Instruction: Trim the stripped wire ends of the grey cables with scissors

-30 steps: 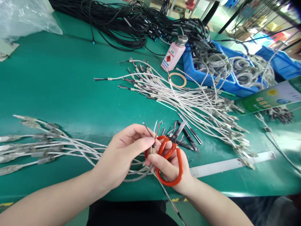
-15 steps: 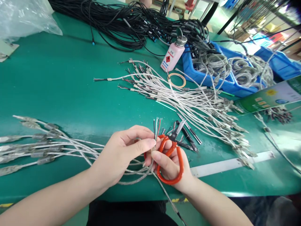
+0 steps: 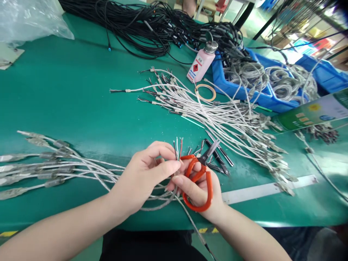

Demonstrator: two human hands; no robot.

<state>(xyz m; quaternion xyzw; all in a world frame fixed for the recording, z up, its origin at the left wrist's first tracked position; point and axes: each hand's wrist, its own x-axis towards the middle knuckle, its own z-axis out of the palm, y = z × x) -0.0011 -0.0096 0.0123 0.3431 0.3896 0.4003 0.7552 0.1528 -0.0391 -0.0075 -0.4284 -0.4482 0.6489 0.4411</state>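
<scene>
My left hand (image 3: pixel 148 174) pinches a cable end between thumb and fingertips. From that pinch, thin black, white and red wires (image 3: pixel 178 148) stick upward. My right hand (image 3: pixel 202 186) carries scissors (image 3: pixel 208 192) with orange handles looped over its fingers, the blades (image 3: pixel 213 150) pointing up and to the right. Its thumb and fingers also press on the cable just below the left fingertips. Under both hands bends a bundle of clear-jacketed cables (image 3: pixel 92 170), with connector ends (image 3: pixel 13 177) lying to the left.
Stripped white cables (image 3: pixel 187 99) spread across the green table (image 3: pixel 67 90). Behind them are a pink bottle (image 3: pixel 201 63), a tape ring (image 3: pixel 206 92), blue bins (image 3: pixel 228 85) and black cables (image 3: pixel 130 27). A metal ruler (image 3: pixel 261 190), tweezers (image 3: pixel 217 157) and a green can (image 3: pixel 312 112) lie right.
The wire tips have shifted slightly left and now stand a little closer together. Both hands keep hold of the cable, and the scissors stay in my right hand, with the blades moved slightly right.
</scene>
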